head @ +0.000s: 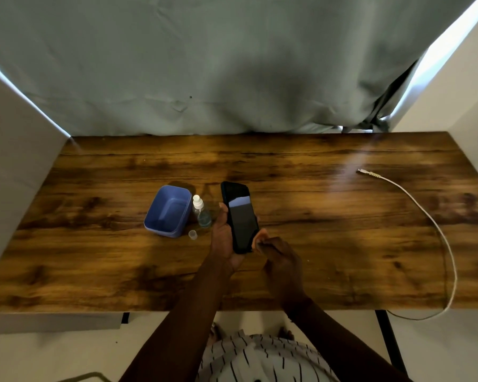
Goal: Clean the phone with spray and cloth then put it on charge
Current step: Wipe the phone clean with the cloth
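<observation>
I've got the left hand [223, 236] wrapped round the phone [242, 219] over mid surface [329, 252], right hand [277, 255] curled at its five o'clock corner, grip unclear, spray bottle [201, 213] at nine, charging cable [431, 216] at three

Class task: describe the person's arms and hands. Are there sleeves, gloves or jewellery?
Both the left hand and right hand are bare, without gloves. No sleeves show on either forearm. No rings or watch are plainly visible. The garment below is white with thin dark stripes.
</observation>
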